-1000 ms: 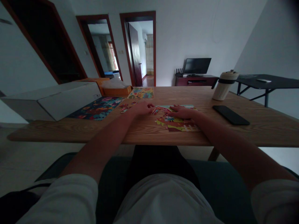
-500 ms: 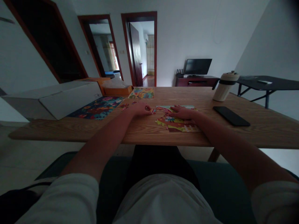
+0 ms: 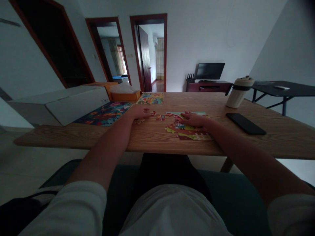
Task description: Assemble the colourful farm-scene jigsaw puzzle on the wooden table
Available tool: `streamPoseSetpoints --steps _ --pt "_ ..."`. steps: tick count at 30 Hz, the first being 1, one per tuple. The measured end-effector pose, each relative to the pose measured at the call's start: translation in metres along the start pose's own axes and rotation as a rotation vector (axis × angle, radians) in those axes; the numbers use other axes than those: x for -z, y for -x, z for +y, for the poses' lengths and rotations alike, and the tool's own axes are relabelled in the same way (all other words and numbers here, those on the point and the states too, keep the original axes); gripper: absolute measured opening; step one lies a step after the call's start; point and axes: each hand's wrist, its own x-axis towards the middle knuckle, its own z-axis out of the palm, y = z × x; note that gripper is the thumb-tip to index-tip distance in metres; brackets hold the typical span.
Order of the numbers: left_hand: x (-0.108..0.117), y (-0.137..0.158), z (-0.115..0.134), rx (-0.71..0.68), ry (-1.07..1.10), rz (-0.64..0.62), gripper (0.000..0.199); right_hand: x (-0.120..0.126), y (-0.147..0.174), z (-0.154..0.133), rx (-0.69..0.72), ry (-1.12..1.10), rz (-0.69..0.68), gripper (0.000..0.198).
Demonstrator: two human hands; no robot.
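Loose puzzle pieces [image 3: 159, 117] lie scattered at the centre of the frame, and a sweep of either forearm could knock them off the near edge of the tabletop [image 3: 152, 139]. The left hand [image 3: 140, 112] rests palm down, fingers loosely stretched toward a small piece by its fingertips; whether it pinches anything, I cannot tell. The right hand [image 3: 193, 118] lies flat and spread on the half-built puzzle [image 3: 188, 131], just right of centre, pressing it down.
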Motion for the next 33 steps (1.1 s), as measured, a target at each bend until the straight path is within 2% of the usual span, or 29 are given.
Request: streamPoseSetpoints --steps 4,6,12,16,19,23,26,29,33 --pt "-0.002 0.002 0.015 -0.061 0.02 -0.064 0.055 0.0 0.0 0.001 -0.004 -0.015 0.002 0.12" --pt "0.0 0.004 0.021 -0.06 0.025 -0.032 0.054 0.0 0.0 0.0 -0.004 -0.018 0.003 0.12" --pt "0.004 0.009 0.032 -0.019 0.097 0.064 0.072 0.0 0.0 0.0 -0.006 -0.022 0.005 0.119" --pt "-0.003 0.008 0.053 -0.12 0.298 0.128 0.074 0.0 0.001 0.0 -0.007 -0.022 -0.001 0.119" --pt "-0.009 0.012 0.074 -0.261 0.372 0.036 0.067 0.0 0.001 -0.001 -0.011 -0.011 0.003 0.118" --pt "-0.01 0.018 0.087 -0.339 0.293 -0.074 0.054 0.0 0.001 -0.001 -0.006 -0.006 0.005 0.119" --pt "-0.004 0.017 0.077 -0.308 0.284 -0.089 0.054 0.0 0.0 0.001 0.004 -0.014 0.001 0.117" --pt "0.005 0.013 0.052 -0.215 0.315 -0.071 0.054 0.0 0.0 0.002 -0.001 -0.016 -0.006 0.116" --pt "0.013 0.007 0.007 0.013 0.34 0.129 0.044 0.0 0.0 0.002 0.014 -0.007 -0.003 0.116"
